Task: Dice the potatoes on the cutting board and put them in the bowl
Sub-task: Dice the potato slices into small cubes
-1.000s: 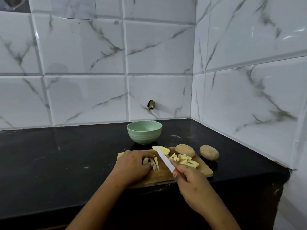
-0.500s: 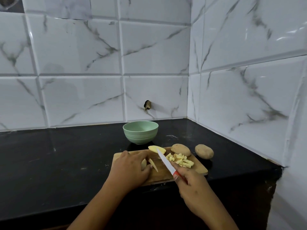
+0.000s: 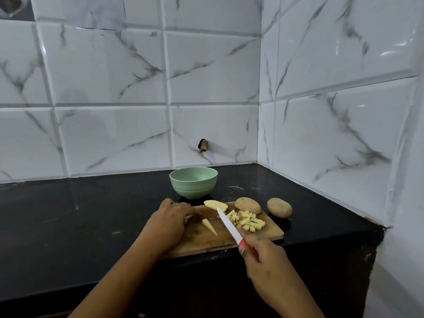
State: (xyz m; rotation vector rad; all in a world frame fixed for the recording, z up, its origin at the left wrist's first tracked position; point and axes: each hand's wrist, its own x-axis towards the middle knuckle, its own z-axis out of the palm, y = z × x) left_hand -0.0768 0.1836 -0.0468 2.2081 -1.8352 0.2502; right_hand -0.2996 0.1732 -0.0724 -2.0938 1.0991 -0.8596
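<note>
A wooden cutting board [image 3: 206, 243] lies at the counter's front edge. On it are a pile of diced potato [image 3: 249, 221], a peeled wedge [image 3: 215, 204], a whole potato [image 3: 248, 204] and one loose potato strip [image 3: 209, 226]. My left hand [image 3: 169, 222] rests on the board's left part, fingers curled over a pale potato piece [image 3: 190, 217] that is mostly hidden. My right hand [image 3: 266, 262] grips the red handle of a white-bladed knife [image 3: 228, 226], whose tip points up-left between the strip and the dice. The green bowl [image 3: 193, 182] stands just behind the board.
A second whole potato [image 3: 279, 207] sits on the black counter [image 3: 80, 214] right of the board. Tiled walls close the back and right side, meeting in a corner. The counter drops off at the front and at the far right.
My left hand has drawn back to the left, leaving one strip bare on the board. The knife blade has moved right, away from the strips, toward the diced pile.
</note>
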